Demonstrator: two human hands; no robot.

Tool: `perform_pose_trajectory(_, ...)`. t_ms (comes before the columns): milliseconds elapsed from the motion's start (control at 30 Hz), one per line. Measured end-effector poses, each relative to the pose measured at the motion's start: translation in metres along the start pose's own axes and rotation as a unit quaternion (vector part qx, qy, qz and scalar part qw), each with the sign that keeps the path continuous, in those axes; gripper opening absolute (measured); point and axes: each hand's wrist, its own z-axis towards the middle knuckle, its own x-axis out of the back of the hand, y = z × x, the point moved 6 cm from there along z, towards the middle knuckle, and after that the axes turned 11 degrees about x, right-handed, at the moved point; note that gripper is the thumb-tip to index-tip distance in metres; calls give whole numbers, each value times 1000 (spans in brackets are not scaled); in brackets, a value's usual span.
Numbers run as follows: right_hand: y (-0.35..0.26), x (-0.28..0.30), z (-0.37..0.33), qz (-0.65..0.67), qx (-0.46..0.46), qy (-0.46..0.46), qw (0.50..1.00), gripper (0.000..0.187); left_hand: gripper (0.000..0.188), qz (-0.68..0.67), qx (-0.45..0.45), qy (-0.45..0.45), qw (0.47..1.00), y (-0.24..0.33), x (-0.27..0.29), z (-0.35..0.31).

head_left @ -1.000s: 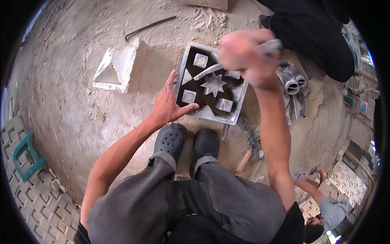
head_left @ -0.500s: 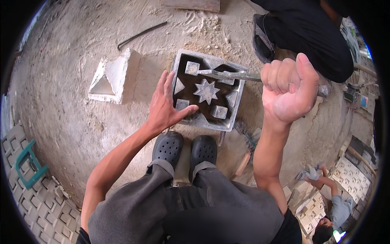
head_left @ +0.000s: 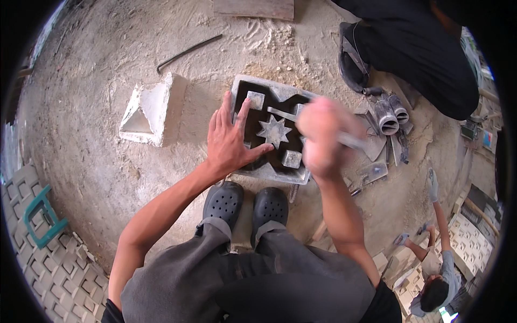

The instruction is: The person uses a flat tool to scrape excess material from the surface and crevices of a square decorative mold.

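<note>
A square grey metal mould (head_left: pixel 260 81) lies on the ground before my feet. A star-shaped block (head_left: pixel 274 132) stands at its middle, with smaller blocks around it. My left hand (head_left: pixel 229 141) rests on the mould's left side, fingers stretched out and thumb reaching toward the star; it grips nothing. Over the mould's right side, my right hand (head_left: pixel 322 137) is closed around a slim grey metal bar tool (head_left: pixel 281 112), smeared by motion. One end of the tool points left above the star; its exact kind is unclear.
A white, rough-edged cast block (head_left: pixel 151 109) sits to the left, below a bent metal rod (head_left: pixel 189 51). Metal tubes (head_left: pixel 388 119) lie at right, near a crouching person's dark trouser leg (head_left: pixel 414 59). Another person (head_left: pixel 444 274) is at lower right. A green plastic frame (head_left: pixel 40 218) stands far left.
My right hand has swung left and down over the mould with the tool, uncovering the tubes. My left hand has shifted slightly right. The person at lower right has stretched out an arm.
</note>
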Motion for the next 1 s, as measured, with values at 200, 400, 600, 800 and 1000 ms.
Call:
perform_pose_trajectory(200,-2,3,18,16,-30,68,997,46,113,-5,1,7,1000,-4,4,-1)
perform_pose_trajectory(400,26,-1,-5,-23,-18,85,996,39,114,-9,-7,11,1000,1,2,1)
perform_pose_trajectory(600,-6,-2,18,166,5,104,981,39,116,29,-27,30,999,2,12,1)
perform_pose_trajectory(800,33,-23,12,8,0,16,1000,38,102,67,-120,-9,990,27,5,17)
perform_pose_trajectory(1000,-3,-30,27,98,32,28,994,38,68,1,-146,-61,987,30,1,-32)
